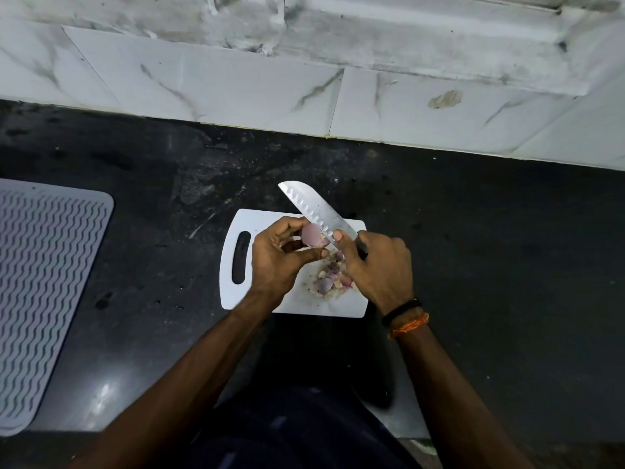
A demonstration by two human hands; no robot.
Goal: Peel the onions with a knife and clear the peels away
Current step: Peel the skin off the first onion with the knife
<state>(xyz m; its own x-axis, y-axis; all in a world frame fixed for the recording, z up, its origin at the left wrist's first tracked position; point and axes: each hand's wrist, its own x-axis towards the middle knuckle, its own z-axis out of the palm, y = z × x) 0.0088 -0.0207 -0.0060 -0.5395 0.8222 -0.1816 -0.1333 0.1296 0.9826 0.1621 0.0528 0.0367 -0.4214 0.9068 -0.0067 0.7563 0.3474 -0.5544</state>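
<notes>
A small pinkish onion [311,235] is held between the curled fingers and thumb of my left hand [279,262], just above the white cutting board [236,225]. My right hand [378,269] grips the knife [313,206] by its dark handle, with the thumb lying along the blade. The blade's edge touches the right side of the onion and its tip points up and to the left. A heap of purple and pale onion peels [329,279] lies on the board below both hands.
The board lies on a dark stone counter [490,248] near its front edge. A grey ribbed mat [44,282] lies at the left. A white marble-patterned tiled wall [236,86] runs along the back.
</notes>
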